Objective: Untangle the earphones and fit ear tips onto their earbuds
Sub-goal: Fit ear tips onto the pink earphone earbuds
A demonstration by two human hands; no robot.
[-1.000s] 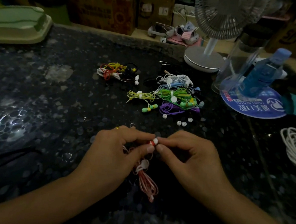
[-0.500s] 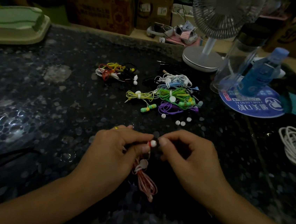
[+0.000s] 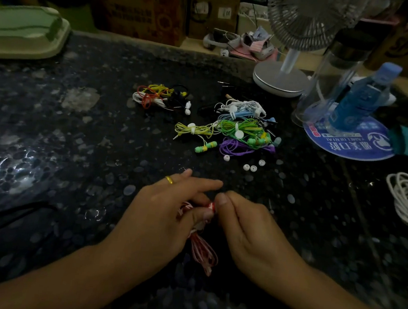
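Single head-worn wide-angle view, looking forward and down from the near edge of the dark speckled countertop (image 3: 78, 141), sitting close above both hands, taking in the far edge and the fan base (image 3: 280, 78) there.

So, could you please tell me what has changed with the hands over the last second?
The left hand has straightened its forefinger and now holds the red earphones with thumb and other fingers. The right hand still pinches at the earbud. The loose ear tips lie as before.

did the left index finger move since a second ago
Yes. The left hand has lifted its index finger off the red earbud, now pointing toward the loose white ear tips.
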